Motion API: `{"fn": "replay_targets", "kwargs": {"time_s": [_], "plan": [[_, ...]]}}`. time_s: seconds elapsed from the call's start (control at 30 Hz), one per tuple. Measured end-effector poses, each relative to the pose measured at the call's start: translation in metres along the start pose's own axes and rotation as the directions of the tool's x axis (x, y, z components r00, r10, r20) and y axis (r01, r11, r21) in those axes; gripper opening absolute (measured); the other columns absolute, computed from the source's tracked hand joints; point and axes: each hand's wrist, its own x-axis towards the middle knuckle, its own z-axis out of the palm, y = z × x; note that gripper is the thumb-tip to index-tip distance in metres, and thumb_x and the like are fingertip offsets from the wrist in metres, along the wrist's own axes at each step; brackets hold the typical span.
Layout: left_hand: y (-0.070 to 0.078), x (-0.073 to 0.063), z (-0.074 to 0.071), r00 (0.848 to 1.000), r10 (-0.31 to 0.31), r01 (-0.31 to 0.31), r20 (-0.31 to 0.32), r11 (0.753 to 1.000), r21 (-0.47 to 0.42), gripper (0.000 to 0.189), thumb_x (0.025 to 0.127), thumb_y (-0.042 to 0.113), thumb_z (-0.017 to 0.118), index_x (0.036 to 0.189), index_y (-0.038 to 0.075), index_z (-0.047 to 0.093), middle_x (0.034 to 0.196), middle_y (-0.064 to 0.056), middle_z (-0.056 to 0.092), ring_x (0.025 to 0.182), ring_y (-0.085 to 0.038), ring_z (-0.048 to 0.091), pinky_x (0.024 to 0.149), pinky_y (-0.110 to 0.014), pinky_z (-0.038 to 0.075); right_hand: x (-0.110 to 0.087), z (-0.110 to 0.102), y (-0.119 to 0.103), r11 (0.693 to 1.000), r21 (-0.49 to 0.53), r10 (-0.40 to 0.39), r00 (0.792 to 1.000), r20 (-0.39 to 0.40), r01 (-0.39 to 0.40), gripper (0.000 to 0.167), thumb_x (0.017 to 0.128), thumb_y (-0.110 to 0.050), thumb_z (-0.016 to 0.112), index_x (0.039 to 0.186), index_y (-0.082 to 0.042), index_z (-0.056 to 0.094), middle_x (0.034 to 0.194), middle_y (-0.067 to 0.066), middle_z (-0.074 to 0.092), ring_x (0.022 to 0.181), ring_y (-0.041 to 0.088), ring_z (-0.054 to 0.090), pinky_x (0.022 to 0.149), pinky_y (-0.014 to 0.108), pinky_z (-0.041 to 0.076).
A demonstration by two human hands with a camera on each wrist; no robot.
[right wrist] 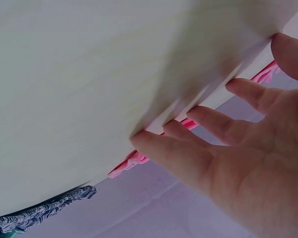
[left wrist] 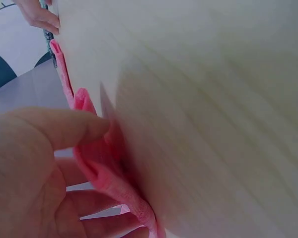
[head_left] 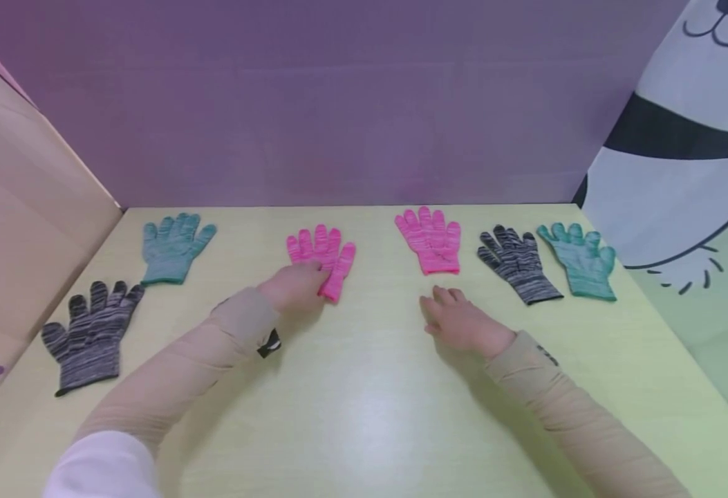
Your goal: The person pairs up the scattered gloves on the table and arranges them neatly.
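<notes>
nearest us, beige sleeves (head_left: pixel 189 373) come in from lower l. & lower r. of the head frame, & we see a gray-black glove (head_left: pixel 92 339) at lower l. the r. hand (head_left: pixel 466 324), r. of ctr, has its fingers extended, tips on the tabletop (head_left: pixel 364 415). the l. hand (head_left: pixel 295 285), l. of ctr, pinches a pink glove (head_left: pixel 321 250) btwn thumb & fingers. farther up we've got a 2nd gray-black glove (head_left: pixel 519 266) & a teal glove (head_left: pixel 581 259) side by side at r., a 2nd teal glove (head_left: pixel 173 249) upper l., & a 2nd pink glove (head_left: pixel 432 242) above the r. hand. purple wall (head_left: pixel 339 104) across the top.
</notes>
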Motion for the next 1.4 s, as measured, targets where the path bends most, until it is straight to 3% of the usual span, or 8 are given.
{"fn": "replay_targets", "kwargs": {"time_s": [0.13,0.3,0.47,0.57,0.7,0.83,1.0,1.4], "plan": [[0.000,-0.004,-0.001,1.000,0.016,-0.016,0.023,1.000,0.022,0.060,0.095,0.028,0.052,0.147,0.006,0.031,0.150,-0.021,0.030,0.137,-0.040,0.032,0.111,-0.051,0.031,-0.001,-0.001,-0.001,1.000,0.003,0.003,1.000,0.000,-0.003,0.049,0.096,-0.017,0.052,0.137,0.007,0.039,0.142,0.038,0.029,0.128,0.058,0.028,0.104,0.064,0.030],[-0.001,-0.008,-0.008,0.998,0.049,-0.050,0.027,0.999,0.023,0.071,0.091,0.034,0.059,0.149,0.007,0.027,0.150,-0.022,0.031,0.132,-0.039,0.040,0.106,-0.050,0.038,-0.001,-0.001,-0.001,1.000,0.011,0.015,1.000,0.011,-0.015,0.050,0.096,-0.017,0.051,0.138,0.007,0.038,0.143,0.038,0.027,0.129,0.058,0.027,0.105,0.064,0.028],[-0.010,-0.008,-0.019,0.995,0.097,-0.095,-0.023,0.993,0.074,0.061,0.095,0.030,0.055,0.143,-0.002,0.034,0.148,-0.025,0.033,0.134,-0.039,0.037,0.109,-0.049,0.034,-0.001,-0.001,-0.001,1.000,0.001,0.012,1.000,0.003,-0.012,0.050,0.096,-0.017,0.051,0.138,0.007,0.038,0.143,0.038,0.028,0.128,0.058,0.028,0.105,0.064,0.029],[-0.016,-0.007,-0.022,0.991,0.118,-0.110,-0.068,0.987,0.114,0.044,0.095,0.019,0.053,0.131,-0.007,0.048,0.134,-0.026,0.050,0.124,-0.038,0.049,0.104,-0.048,0.041,-0.001,-0.001,-0.001,1.000,-0.004,0.010,1.000,-0.002,-0.010,0.050,0.096,-0.017,0.052,0.138,0.007,0.038,0.142,0.038,0.028,0.128,0.058,0.028,0.105,0.064,0.029],[-0.022,-0.007,-0.018,0.992,0.100,-0.092,-0.073,0.990,0.108,0.034,0.094,0.017,0.055,0.120,-0.005,0.057,0.111,-0.019,0.063,0.101,-0.032,0.062,0.091,-0.044,0.051,-0.001,-0.001,-0.001,1.000,0.009,0.013,1.000,0.002,-0.013,0.050,0.096,-0.017,0.052,0.138,0.007,0.038,0.143,0.038,0.027,0.128,0.059,0.028,0.105,0.064,0.028],[-0.025,-0.004,-0.013,0.993,0.098,-0.092,-0.066,0.992,0.090,0.029,0.093,0.020,0.058,0.110,-0.003,0.060,0.094,-0.012,0.064,0.086,-0.026,0.063,0.084,-0.040,0.053,-0.001,0.001,-0.001,1.000,0.004,0.022,1.000,0.008,-0.022,0.051,0.096,-0.017,0.052,0.139,0.006,0.037,0.143,0.037,0.027,0.128,0.058,0.028,0.105,0.064,0.028],[-0.026,-0.002,-0.009,0.994,0.099,-0.095,-0.056,0.993,0.069,0.018,0.093,0.023,0.060,0.085,0.006,0.059,0.075,-0.003,0.054,0.068,-0.017,0.052,0.073,-0.035,0.051,0.001,0.003,0.000,1.000,-0.005,0.021,1.000,0.007,-0.021,0.051,0.096,-0.018,0.051,0.139,0.006,0.038,0.143,0.037,0.027,0.128,0.058,0.029,0.104,0.064,0.029],[-0.021,0.000,0.001,0.988,0.119,-0.106,-0.102,0.986,0.127,0.017,0.090,0.015,0.063,0.097,-0.001,0.061,0.086,-0.012,0.063,0.082,-0.027,0.062,0.081,-0.039,0.053,0.000,0.002,-0.001,1.000,-0.009,0.017,1.000,0.006,-0.017,0.050,0.096,-0.017,0.051,0.138,0.006,0.038,0.143,0.037,0.028,0.127,0.058,0.029,0.105,0.064,0.029]]}}
